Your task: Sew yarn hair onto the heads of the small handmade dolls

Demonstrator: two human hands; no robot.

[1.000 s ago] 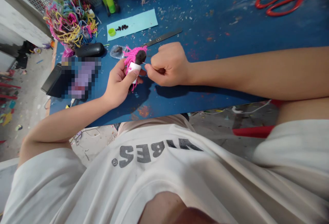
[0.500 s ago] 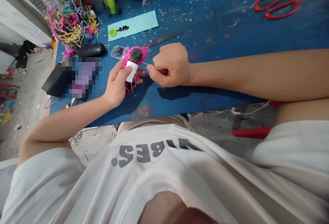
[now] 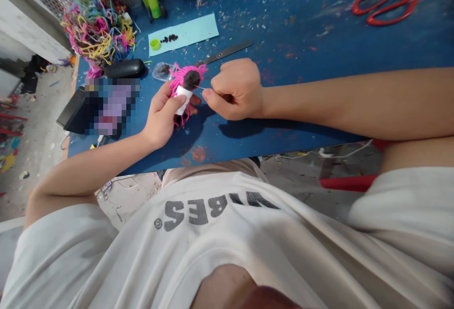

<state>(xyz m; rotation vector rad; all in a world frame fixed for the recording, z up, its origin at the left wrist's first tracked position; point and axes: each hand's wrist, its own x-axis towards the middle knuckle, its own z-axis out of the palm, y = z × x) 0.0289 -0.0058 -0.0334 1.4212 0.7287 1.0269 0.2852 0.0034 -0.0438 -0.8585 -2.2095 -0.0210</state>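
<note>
My left hand [image 3: 161, 115] is closed around a small doll [image 3: 191, 80] with a dark grey head, bright pink yarn hair and a white body, the thumb pressing on the white part. Facing it from the right, my right hand [image 3: 236, 89] is curled into a fist. A thin needle-like tool [image 3: 199, 87] sticks out between its thumb and finger, the tip at the doll's face. The rest of the tool is hidden in the fist. Behind the doll lies a clear plastic bag [image 3: 162, 71] with a dark lump in it.
On the blue table [image 3: 305, 54] are a light blue card [image 3: 198, 30] with tiny black beads, a flat metal strip [image 3: 227, 53], red-handled scissors [image 3: 386, 6], a yarn heap [image 3: 99, 28], a black case [image 3: 125, 68] and a blurred-out phone [image 3: 117, 106]. Finished-looking dolls [image 3: 153, 4] stand at the back.
The doll's head has tilted and turned slightly to the right and down, toward the tool's tip. My right hand has hardly moved.
</note>
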